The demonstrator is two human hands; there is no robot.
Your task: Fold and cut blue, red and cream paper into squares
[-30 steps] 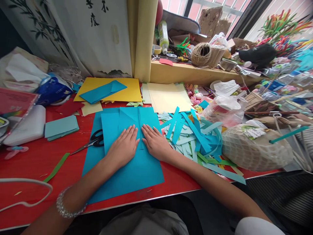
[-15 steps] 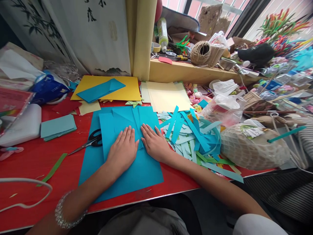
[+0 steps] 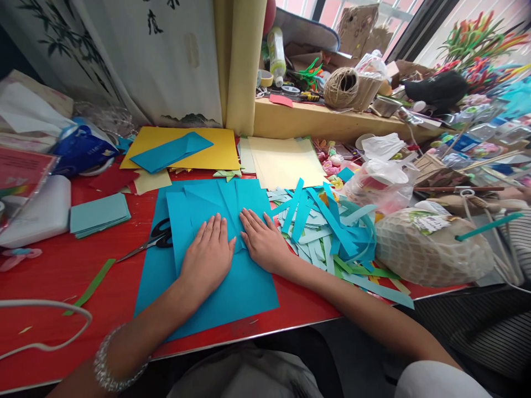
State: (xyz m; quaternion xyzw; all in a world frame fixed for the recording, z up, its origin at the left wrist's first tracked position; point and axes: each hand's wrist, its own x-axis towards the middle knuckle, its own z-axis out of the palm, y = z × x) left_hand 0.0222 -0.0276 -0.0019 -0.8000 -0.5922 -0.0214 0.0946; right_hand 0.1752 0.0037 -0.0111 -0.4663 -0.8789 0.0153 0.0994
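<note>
Hides the lower left of the blue paper (image 3: 244, 287) behind the left forearm (image 3: 166, 310). Presses flat with the left hand (image 3: 208, 249), fingers straight, close together; can't make out folds beneath. Just beside, presses with the right hand (image 3: 262, 241), fingers slightly spread, over the right edge. Lies bright blue on the red table (image 3: 108, 304), creased towards the top.

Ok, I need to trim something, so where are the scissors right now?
In the head view, the scissors lie left of centre, partly on the lower blue sheet and partly on the red table, pointing toward the green strip.
</note>
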